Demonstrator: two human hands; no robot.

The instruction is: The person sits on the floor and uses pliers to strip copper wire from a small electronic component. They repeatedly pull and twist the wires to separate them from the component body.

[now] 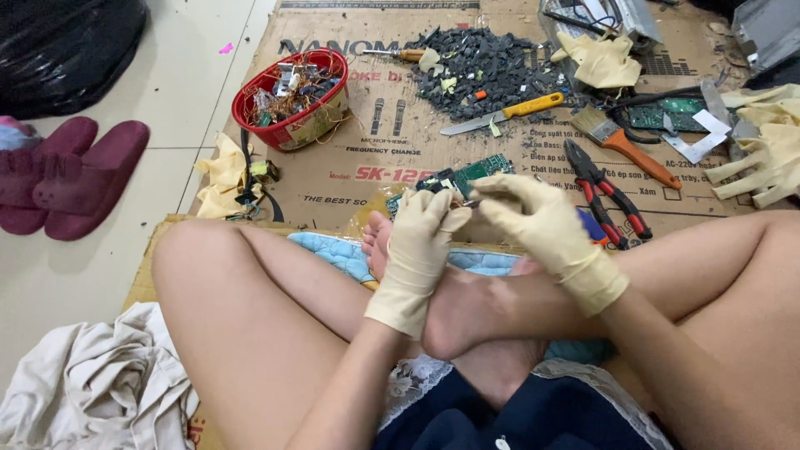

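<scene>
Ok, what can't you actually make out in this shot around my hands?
- Small part pinched between the left hand and right hand, head view: too small, covered by gloved fingertips.
- Green circuit board: its near end is hidden behind both hands.
- Contents of the red basket: a tangle of wires and parts, too small to sort.
- Grey metal casing: cut off by the top right edge.
</scene>
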